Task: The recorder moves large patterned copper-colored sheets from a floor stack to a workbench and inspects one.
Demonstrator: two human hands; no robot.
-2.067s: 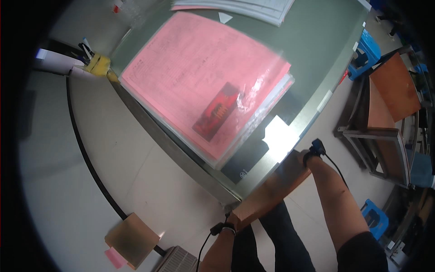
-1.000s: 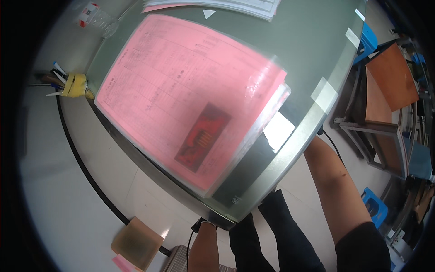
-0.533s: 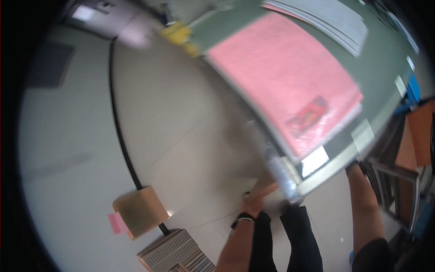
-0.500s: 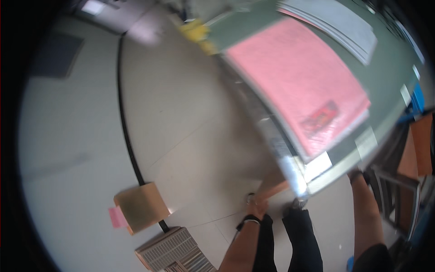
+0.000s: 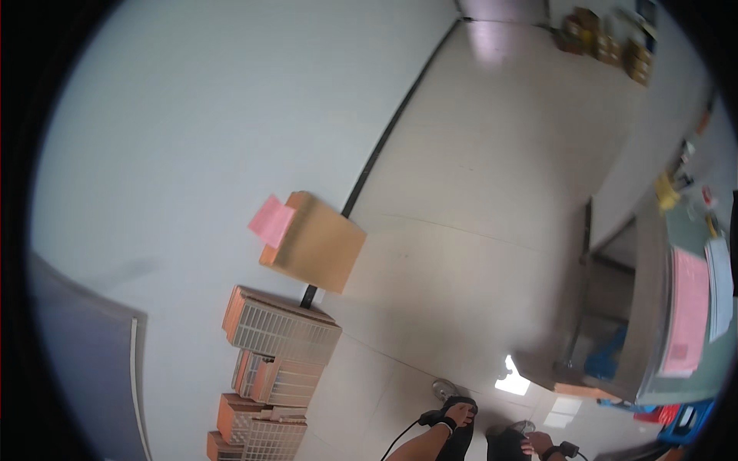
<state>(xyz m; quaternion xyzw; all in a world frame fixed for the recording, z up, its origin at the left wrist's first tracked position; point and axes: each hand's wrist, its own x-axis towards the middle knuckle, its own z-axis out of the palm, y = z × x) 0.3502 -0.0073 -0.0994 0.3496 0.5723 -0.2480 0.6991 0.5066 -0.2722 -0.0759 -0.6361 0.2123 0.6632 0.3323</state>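
Observation:
My left hand (image 5: 460, 415), with a dark band at the wrist and a cable trailing from it, hangs in front of my dark trouser leg. Its fingers are loosely bent, and no object shows in them. Lower right of it, my right hand (image 5: 536, 443) hangs by my other leg, fingers slightly apart and nothing visible in them. A small dark device (image 5: 569, 449) sits at that wrist. Neither hand touches the desk (image 5: 653, 269) on the right, where pink sheets (image 5: 688, 311) lie beside pale blue-white sheets (image 5: 719, 288).
Against the left wall stands a brown cardboard box (image 5: 319, 244) with a pink paper (image 5: 272, 221) on it. Several slatted stacks (image 5: 280, 326) line the wall nearer me. Cartons (image 5: 603, 46) stand far off at the upper right. A blue crate (image 5: 686, 421) is beside the desk.
My view has swung left, away from the desk, so the pink sheets now appear at the far right. My right hand has come off the desk edge and down beside my leg.

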